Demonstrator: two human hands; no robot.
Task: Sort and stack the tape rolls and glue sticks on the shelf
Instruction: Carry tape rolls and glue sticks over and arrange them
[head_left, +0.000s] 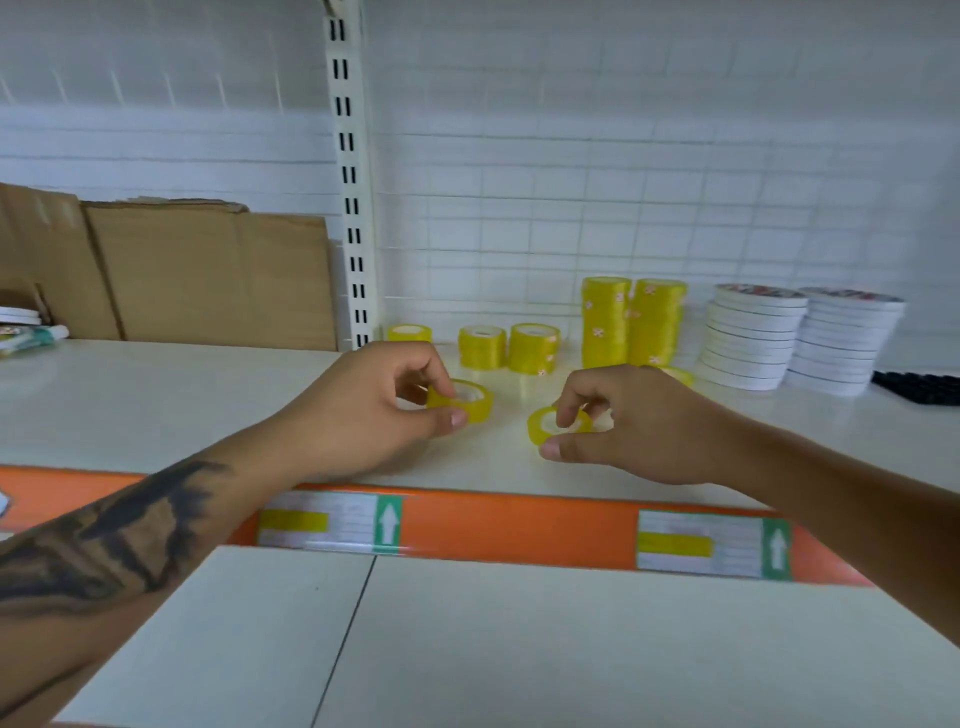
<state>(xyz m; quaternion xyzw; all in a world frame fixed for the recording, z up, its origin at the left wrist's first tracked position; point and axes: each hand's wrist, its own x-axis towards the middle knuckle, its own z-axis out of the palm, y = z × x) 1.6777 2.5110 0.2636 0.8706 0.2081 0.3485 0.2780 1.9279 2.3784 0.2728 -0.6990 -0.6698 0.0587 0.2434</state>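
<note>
My left hand (363, 410) pinches a small yellow tape roll (470, 400) between thumb and fingers, just above the white shelf (156, 405). My right hand (623, 426) grips another yellow tape roll (543, 423) that lies on the shelf. Behind them stand short yellow stacks (482, 347) (534, 347), a single roll (410, 332) by the upright, and two tall yellow stacks (605, 321) (655, 322). A further yellow roll (678, 375) peeks out behind my right hand. Two stacks of flat white tape rolls (750, 338) (841, 343) stand at the right.
Flattened cardboard (208, 270) leans against the back wall at left, with some small packs (26, 332) beside it. A slotted white upright (350, 176) divides the shelf back. A black item (919, 387) lies at far right. The orange shelf edge (519, 530) carries price labels.
</note>
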